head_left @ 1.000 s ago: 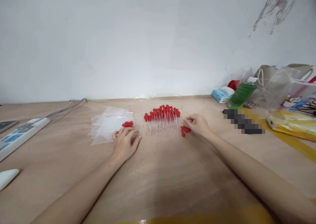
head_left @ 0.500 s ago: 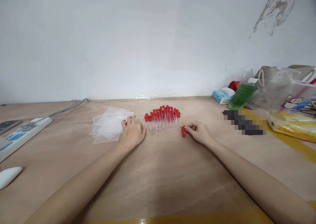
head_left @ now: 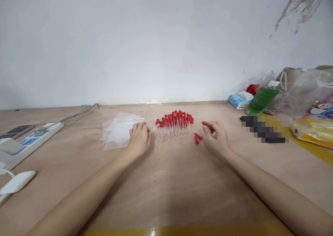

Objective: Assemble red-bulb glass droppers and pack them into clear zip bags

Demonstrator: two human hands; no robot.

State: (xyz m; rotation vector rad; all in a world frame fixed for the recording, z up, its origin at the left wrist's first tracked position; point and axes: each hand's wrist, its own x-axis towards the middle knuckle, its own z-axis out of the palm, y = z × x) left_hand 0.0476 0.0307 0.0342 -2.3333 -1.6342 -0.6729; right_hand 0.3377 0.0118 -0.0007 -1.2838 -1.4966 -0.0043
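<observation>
My left hand is closed at the right edge of a pile of clear plastic sheets or bags. From its fingertips a thin clear dropper tube points right; whether it is a single tube cannot be told. Between thumb and fingers of my right hand is a red rubber bulb, pinched just above the table. Two more red bulbs lie loose to the left of that hand. Between the hands, a fan of droppers with red bulbs rests on the table, tubes toward me.
On the left are a white power strip with a grey cable, a phone and a white device. At the right stand a tissue pack, a green bottle and plastic bags. A blurred dark object lies nearer.
My right hand has picked up one red bulb and moved away from the other two. My left fingers have drawn together, with a thin tube showing at their tips. The view has shifted slightly.
</observation>
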